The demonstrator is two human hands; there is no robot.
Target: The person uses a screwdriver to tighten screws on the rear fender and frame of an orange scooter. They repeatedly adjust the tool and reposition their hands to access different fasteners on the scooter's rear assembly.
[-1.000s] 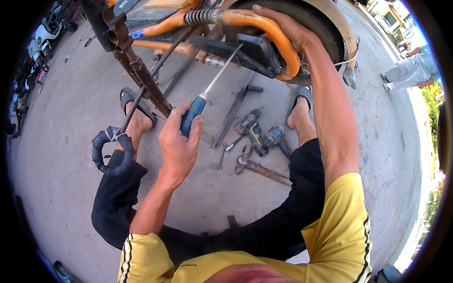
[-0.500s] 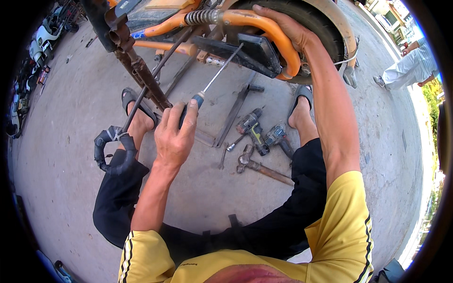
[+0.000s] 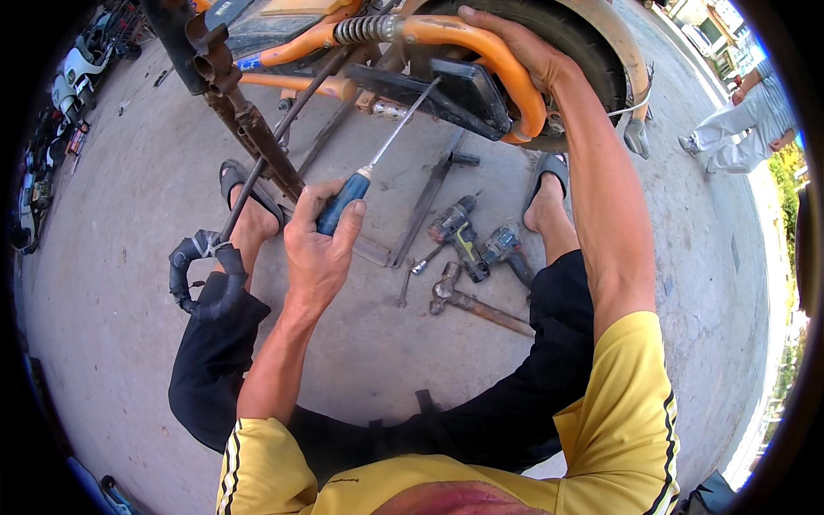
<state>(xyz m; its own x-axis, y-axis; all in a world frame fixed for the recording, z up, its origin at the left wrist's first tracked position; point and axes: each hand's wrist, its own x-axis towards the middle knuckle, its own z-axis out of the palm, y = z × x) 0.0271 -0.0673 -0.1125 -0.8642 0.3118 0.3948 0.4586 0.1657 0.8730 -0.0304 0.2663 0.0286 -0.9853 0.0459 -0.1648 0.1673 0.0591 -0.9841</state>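
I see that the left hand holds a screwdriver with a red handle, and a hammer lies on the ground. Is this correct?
Only the colour is wrong: in the head view, the screwdriver has a blue handle. The left hand does hold it; a hammer lies on the ground.

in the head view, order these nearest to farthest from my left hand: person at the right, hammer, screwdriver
1. Screwdriver: held in your left hand.
2. Hammer: on the ground, to that hand's right.
3. Person in light trousers: well off, upper right.
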